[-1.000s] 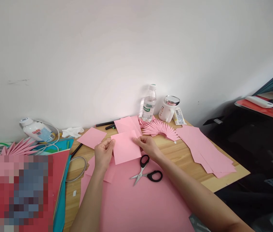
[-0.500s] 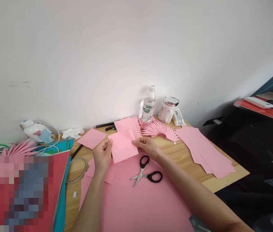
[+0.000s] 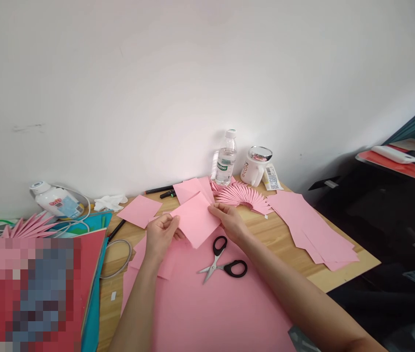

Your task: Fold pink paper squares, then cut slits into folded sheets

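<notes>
Closest, a large pink sheet [image 3: 215, 313] spreads over the tabletop [image 3: 350, 274], running out of view at the bottom, with both forearms reaching in above it. To the left lie a red board [image 3: 92, 264] and a teal folder [image 3: 101, 244] showing past its edge; part of that area is pixelated and cannot be read. A pair of scissors [image 3: 214, 267] rests on the large sheet, blades parted toward the lower left, black handles toward the right. Just beyond the scissors, the left hand [image 3: 159, 235] and right hand [image 3: 229, 221] hold a pink square [image 3: 198, 220] up between them, tilted so that one corner points down. The left fingers are closed at its left edge, thumb on the near face; the right fingers pinch its right edge between thumb and forefinger. A loop of grey cable [image 3: 129, 252] lies left of the left hand. Farther back, a loose paper square [image 3: 140, 211] sits on the wood, and on the right a stack of long pink strips [image 3: 310, 227] fans slightly. Behind the right hand is a pleated paper fan [image 3: 242, 195], opened into an arc. Along the wall [image 3: 178, 88] stand a clear water bottle [image 3: 226, 164] and a white mug [image 3: 253, 171] with a shiny lid, next to a small packet [image 3: 272, 177]; at the far left, a white bottle [image 3: 57, 199] leans over beside a crumpled tissue [image 3: 111, 201].
</notes>
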### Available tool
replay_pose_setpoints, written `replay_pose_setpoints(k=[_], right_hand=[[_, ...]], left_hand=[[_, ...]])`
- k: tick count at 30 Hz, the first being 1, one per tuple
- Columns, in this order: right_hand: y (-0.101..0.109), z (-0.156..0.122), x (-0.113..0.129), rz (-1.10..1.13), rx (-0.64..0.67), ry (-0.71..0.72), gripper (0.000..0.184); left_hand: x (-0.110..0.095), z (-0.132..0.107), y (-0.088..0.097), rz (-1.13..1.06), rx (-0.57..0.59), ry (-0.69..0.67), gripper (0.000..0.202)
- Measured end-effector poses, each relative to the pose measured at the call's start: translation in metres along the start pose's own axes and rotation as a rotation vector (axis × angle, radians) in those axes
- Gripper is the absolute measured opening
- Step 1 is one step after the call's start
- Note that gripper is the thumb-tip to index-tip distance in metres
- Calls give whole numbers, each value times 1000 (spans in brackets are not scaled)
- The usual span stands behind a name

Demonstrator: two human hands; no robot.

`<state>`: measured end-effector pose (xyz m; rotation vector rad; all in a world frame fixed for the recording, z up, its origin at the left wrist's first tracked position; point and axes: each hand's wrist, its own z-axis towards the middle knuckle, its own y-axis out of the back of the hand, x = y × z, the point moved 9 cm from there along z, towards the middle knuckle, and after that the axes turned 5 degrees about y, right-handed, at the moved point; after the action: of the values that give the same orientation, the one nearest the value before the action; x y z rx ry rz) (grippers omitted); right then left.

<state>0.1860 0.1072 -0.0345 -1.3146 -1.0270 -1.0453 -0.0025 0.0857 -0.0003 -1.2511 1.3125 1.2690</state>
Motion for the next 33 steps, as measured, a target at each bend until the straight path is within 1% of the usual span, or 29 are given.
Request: replay_pose_setpoints(k=[3,6,7,8,9,11,13,15,18,21,24,27,29,33], right_hand=[[5,0,2,4,-42,-10,34],[2,-2,3,-16,-8,-52,32],[-2,-4,2,-26,26,-75,31],[-5,-6,1,-36,68,-102,30],[-10,-9,-1,-52,122,-132,29],[-22,-15,-5,-106,254,-169,25],[-31,-21,-6,-193,369,-158,20],[-37,-24,-7,-283,434,-121,17],[-40,-24,-11,-376,456,-87,17],[-41,-23,-13,-420,457,-62,20],[-41,-23,-12,-440,447,-45,18],[-37,-21,-6,-444,433,-45,14],[-32,-20,-2,-423,400,-64,12],[-25,-17,3,-374,349,-105,11]], left_hand=[[8,-6,-21,64,281,113,23],[10,-21,-40,31,564,203,24],[8,-26,-44,-10,627,216,28],[5,-28,-47,-53,662,215,32],[3,-29,-47,-85,669,202,35],[1,-26,-45,-78,623,167,37],[7,-21,-41,13,542,155,35],[14,-16,-38,113,463,164,34],[18,-12,-35,186,386,153,32],[15,-11,-37,193,376,117,28],[14,-11,-37,179,366,119,23],[13,-8,-31,159,322,122,21],[12,-6,-26,146,293,110,20],[13,-5,-23,123,282,118,21]])
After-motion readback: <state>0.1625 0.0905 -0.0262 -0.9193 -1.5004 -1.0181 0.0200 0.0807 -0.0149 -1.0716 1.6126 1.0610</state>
